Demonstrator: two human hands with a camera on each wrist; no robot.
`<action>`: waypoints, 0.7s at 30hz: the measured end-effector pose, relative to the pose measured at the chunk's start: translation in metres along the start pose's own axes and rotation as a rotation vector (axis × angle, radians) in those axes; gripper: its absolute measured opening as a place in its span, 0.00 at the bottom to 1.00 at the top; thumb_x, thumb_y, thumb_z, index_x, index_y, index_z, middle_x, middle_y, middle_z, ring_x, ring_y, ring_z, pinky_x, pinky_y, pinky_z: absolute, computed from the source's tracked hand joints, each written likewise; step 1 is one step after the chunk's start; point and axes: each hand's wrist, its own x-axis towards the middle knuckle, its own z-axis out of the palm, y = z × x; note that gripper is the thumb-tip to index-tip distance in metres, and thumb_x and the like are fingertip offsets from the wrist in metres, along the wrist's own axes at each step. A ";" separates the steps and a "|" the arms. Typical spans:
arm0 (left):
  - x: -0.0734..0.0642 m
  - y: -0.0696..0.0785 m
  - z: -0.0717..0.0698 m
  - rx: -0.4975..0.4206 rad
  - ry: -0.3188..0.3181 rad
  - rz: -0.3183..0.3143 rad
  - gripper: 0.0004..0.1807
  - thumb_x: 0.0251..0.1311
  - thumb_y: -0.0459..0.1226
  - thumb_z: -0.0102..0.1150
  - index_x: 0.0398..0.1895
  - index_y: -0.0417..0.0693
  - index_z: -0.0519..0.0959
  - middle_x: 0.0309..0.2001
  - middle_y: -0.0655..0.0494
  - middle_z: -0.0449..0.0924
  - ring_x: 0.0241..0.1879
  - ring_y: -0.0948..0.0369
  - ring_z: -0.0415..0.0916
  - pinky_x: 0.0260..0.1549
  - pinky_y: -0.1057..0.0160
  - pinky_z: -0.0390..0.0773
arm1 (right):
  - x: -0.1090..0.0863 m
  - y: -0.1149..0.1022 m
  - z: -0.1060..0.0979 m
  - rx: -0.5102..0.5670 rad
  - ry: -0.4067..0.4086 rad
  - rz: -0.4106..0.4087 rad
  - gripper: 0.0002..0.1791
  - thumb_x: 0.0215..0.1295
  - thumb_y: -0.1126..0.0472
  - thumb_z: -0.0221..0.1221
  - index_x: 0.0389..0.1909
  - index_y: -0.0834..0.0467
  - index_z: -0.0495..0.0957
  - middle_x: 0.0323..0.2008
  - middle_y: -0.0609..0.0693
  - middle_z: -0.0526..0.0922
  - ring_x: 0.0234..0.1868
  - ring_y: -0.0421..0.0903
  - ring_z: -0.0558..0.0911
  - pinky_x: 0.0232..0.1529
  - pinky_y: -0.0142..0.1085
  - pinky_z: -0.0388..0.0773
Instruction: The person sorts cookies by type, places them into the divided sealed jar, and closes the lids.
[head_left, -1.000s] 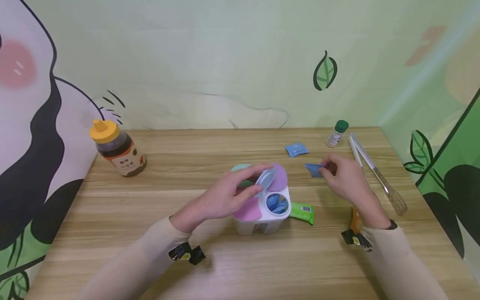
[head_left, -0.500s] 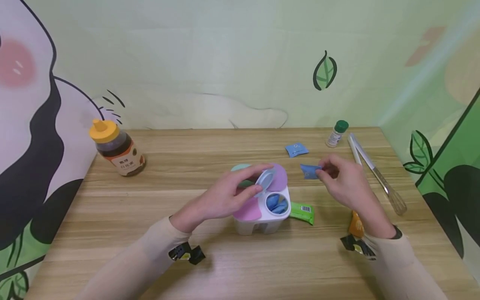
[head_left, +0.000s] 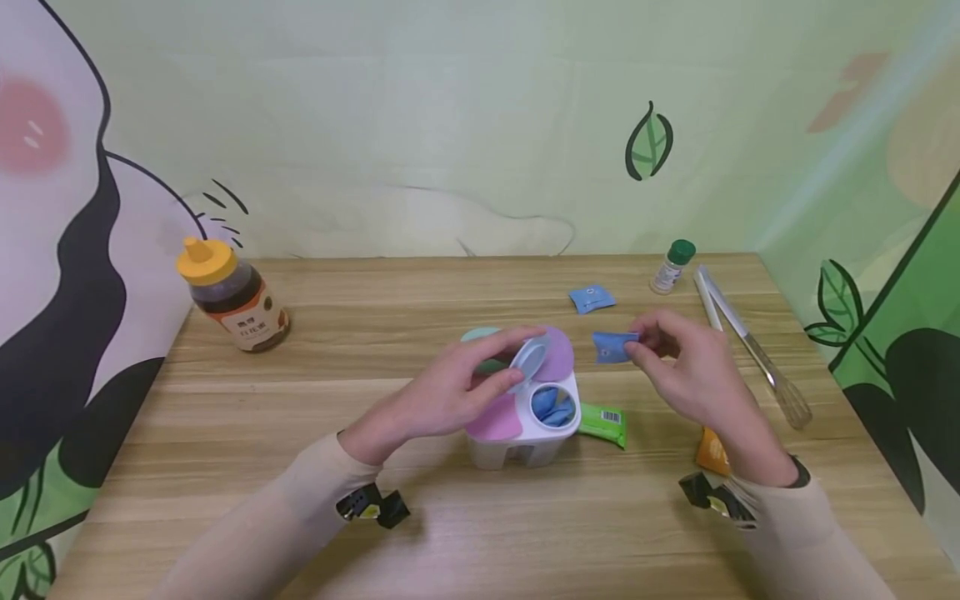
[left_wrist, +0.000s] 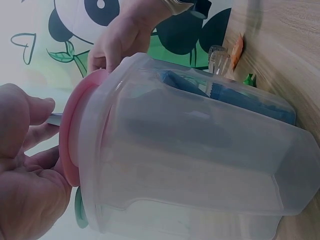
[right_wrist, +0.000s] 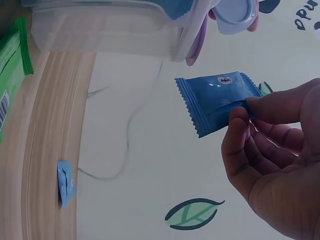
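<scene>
My left hand [head_left: 472, 379] pinches the raised pale blue lid [head_left: 530, 358] of a white storage box [head_left: 517, 450] with several round lids. The compartment below that lid is uncovered, and blue packets [head_left: 553, 407] lie inside it. Pink, purple and green lids cover the other compartments. To the right of the box, above the table, my right hand [head_left: 682, 362] holds a small blue sachet [right_wrist: 215, 100] by one end between thumb and fingers. A second blue sachet [head_left: 592, 298] lies flat on the table behind.
A green packet [head_left: 603, 425] lies against the box's right side. An orange packet [head_left: 711, 452] is partly under my right forearm. Farther right are a whisk [head_left: 791, 400], tongs [head_left: 738, 321] and a green-capped bottle [head_left: 672, 267]. A yellow-capped honey jar [head_left: 236, 296] stands far left.
My right hand has drawn a little left toward the box with the blue sachet, which now shows more of its face. The left hand and lid stay still.
</scene>
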 end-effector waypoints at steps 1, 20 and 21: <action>0.000 0.000 0.000 -0.002 0.001 0.002 0.26 0.69 0.35 0.53 0.70 0.51 0.66 0.62 0.55 0.75 0.58 0.63 0.75 0.57 0.62 0.76 | 0.000 -0.001 0.000 0.004 -0.004 -0.004 0.08 0.58 0.72 0.65 0.37 0.61 0.79 0.28 0.49 0.83 0.30 0.41 0.78 0.33 0.22 0.78; 0.000 0.000 0.000 -0.009 -0.007 0.007 0.26 0.70 0.36 0.53 0.71 0.50 0.66 0.64 0.57 0.74 0.58 0.63 0.75 0.58 0.61 0.76 | -0.004 -0.021 -0.004 0.195 -0.049 -0.163 0.13 0.55 0.77 0.65 0.37 0.59 0.81 0.31 0.46 0.84 0.30 0.38 0.79 0.35 0.24 0.79; 0.000 0.000 0.000 -0.011 -0.008 0.008 0.26 0.70 0.36 0.53 0.71 0.50 0.66 0.64 0.57 0.74 0.58 0.63 0.74 0.58 0.61 0.76 | -0.004 -0.022 -0.004 0.209 -0.053 -0.171 0.13 0.55 0.77 0.65 0.37 0.59 0.81 0.31 0.46 0.84 0.30 0.38 0.79 0.35 0.24 0.79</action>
